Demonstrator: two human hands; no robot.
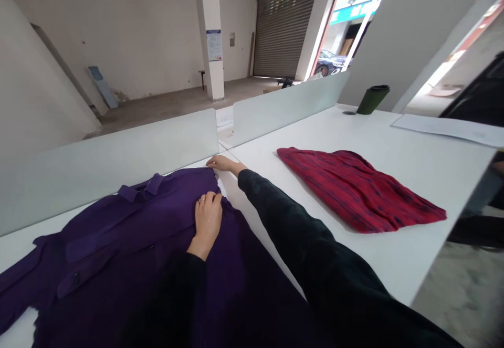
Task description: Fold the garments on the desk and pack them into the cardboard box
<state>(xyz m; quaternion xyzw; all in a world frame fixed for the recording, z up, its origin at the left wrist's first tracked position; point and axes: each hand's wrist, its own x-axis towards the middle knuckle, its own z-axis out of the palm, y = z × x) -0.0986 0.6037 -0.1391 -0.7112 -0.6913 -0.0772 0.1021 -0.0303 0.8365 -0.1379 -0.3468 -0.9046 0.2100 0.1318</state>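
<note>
A dark purple shirt (169, 211) lies spread on the white table, its collar toward the glass divider and one sleeve reaching off to the left. My right hand (222, 163) stretches to the shirt's far right edge, thumb and fingers pinched on the cloth there. Closer to me, my left hand (208, 219) rests on the shirt with curled fingers gripping the fabric near its right edge. A ring shows on one left finger. Part of the shirt is hidden under my dark sleeves.
A red and navy plaid garment (354, 188) lies folded to the right on the white table (397, 264). Behind are frosted glass dividers (157, 148), a dark green cup (373, 99) and a white sheet (452, 127). The table's right edge borders the floor.
</note>
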